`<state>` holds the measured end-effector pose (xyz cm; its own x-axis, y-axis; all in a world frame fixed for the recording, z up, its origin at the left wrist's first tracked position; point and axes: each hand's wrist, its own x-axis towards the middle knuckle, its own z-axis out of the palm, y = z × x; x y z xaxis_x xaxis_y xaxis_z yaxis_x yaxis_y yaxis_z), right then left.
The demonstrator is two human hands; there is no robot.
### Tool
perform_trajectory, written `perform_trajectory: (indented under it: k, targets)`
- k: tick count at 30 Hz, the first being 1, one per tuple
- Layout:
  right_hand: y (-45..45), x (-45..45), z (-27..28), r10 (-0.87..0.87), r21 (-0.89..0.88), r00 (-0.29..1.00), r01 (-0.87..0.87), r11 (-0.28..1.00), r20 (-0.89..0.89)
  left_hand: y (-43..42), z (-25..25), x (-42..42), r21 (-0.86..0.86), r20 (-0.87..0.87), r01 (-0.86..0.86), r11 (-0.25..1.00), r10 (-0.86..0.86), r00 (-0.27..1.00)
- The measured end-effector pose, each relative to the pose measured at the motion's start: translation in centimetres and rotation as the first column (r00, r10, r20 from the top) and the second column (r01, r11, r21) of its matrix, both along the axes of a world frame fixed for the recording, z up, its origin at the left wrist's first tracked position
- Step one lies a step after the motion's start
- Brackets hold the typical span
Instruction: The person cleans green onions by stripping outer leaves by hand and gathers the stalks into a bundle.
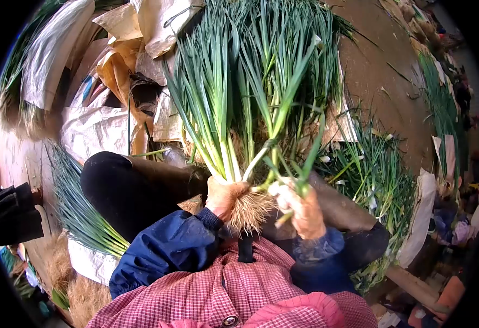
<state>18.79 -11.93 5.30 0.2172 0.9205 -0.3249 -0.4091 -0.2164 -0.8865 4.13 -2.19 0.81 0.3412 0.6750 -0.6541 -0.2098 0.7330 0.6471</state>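
My left hand (pixel 225 198) is closed around the white lower ends of a bunch of leek-like stalks (pixel 220 126). Their long green leaves point away from me, and pale stringy roots (pixel 250 212) hang out below the fist. Just to the right, my right hand (pixel 303 213) is closed too, somewhat blurred. From it stick out green leaves (pixel 310 164), part of a stalk, its far end hidden in the blur. Beyond both hands lies a large pile of the same stalks (pixel 288 60), roots toward me.
Torn leaves and trimmings (pixel 373 180) lie in a heap on the right. Another bundle of greens (pixel 83 197) rests by my left knee. Crumpled paper sacks (pixel 122 68) are at the upper left, with loose dry roots (pixel 86 295) at the lower left. My legs are crossed beneath my hands.
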Motion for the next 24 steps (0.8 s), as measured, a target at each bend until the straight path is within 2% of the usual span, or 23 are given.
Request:
perform_trajectory:
  k: [2,3,4,5,8,9,10,11,12,13,14,16,17,18,19,20,21,22,23,24]
  targets:
    - [-0.1,-0.1,3.2,-0.094,-0.113,0.995,0.092,0.989,-0.017,0.2,1.2,0.6,0.057,-0.029,0.045,0.997,-0.043,0.999]
    - [0.4,-0.7,3.4,-0.111,-0.163,0.994,0.107,0.981,-0.013,-0.1,0.6,0.7,0.026,0.001,0.036,0.999,-0.036,0.999]
    - [1.5,-1.2,3.6,-0.001,-0.360,0.987,0.059,0.931,0.159,-0.4,-0.5,0.6,0.032,-0.025,0.058,0.998,-0.057,0.998]
    - [0.6,-1.5,-2.8,-0.185,-0.200,0.980,0.195,0.960,0.069,-0.5,-0.6,0.7,0.038,-0.035,0.064,0.997,-0.063,0.997]
    - [3.2,-3.5,-0.7,0.157,-0.311,0.975,-0.103,0.945,0.155,-0.4,-0.8,0.8,0.025,-0.016,0.004,1.000,-0.004,1.000]
    - [2.6,-4.0,-0.2,0.090,-0.321,0.982,-0.141,0.936,-0.167,-0.4,-0.9,0.4,0.031,-0.056,0.001,1.000,0.001,0.998]
    - [2.1,-3.9,1.1,0.139,-0.266,0.973,-0.186,0.946,-0.186,-0.3,-1.1,0.3,0.037,-0.085,-0.001,0.999,0.004,0.996]
    - [1.7,-3.8,2.5,0.187,-0.209,0.961,-0.229,0.951,-0.203,0.2,-0.9,0.2,0.077,-0.199,0.075,0.994,-0.058,0.978]
    - [1.3,-3.7,3.9,0.234,-0.150,0.947,-0.270,0.951,-0.219,0.3,-1.3,0.2,0.121,-0.222,0.106,0.987,-0.077,0.972]
    - [0.8,-3.0,5.1,0.253,-0.104,0.938,-0.284,0.953,-0.236,0.1,-2.0,0.1,0.081,-0.161,0.042,0.996,-0.029,0.987]
    - [-0.2,-1.1,6.3,0.204,-0.051,0.950,-0.222,0.974,-0.235,0.1,-2.9,0.1,0.047,-0.099,-0.018,0.999,0.022,0.995]
    - [-3.7,5.1,9.3,-0.075,0.126,0.952,0.117,0.985,-0.297,0.2,-3.5,-0.1,0.032,-0.079,-0.046,0.998,0.049,0.996]
    - [-6.4,9.2,10.7,-0.204,0.220,0.927,0.280,0.934,-0.315,0.3,-3.4,-0.1,0.017,-0.036,-0.078,0.997,0.079,0.996]
    - [-9.6,13.5,11.7,-0.303,0.248,0.914,0.370,0.895,-0.270,0.4,-3.3,-0.3,0.000,0.007,-0.108,0.994,0.108,0.994]
    - [-13.7,17.7,12.2,-0.387,0.196,0.915,0.403,0.894,-0.116,0.7,-3.3,-0.7,0.001,0.041,-0.065,0.998,0.064,0.997]
    - [-19.0,21.7,10.5,-0.383,-0.038,0.858,0.420,0.907,0.342,0.7,-4.6,-1.1,-0.038,0.050,-0.028,0.999,0.030,0.998]
    - [-24.3,25.6,8.9,-0.160,-0.311,0.725,0.469,0.826,0.669,0.9,-4.2,-1.3,-0.198,0.202,-0.012,0.980,0.052,0.978]
    - [-25.1,26.4,8.1,0.121,-0.459,0.543,0.548,0.699,0.831,1.3,-3.6,-1.5,-0.344,0.343,0.026,0.939,0.100,0.934]
    - [-25.8,27.1,7.4,0.435,-0.572,0.381,0.643,0.509,0.816,1.5,-4.5,-1.9,-0.443,0.452,0.095,0.891,0.131,0.882]
    - [-23.8,24.7,6.5,0.336,-0.561,0.459,0.560,0.610,0.823,2.1,-2.8,-2.4,-0.546,0.582,0.200,0.814,0.197,0.789]
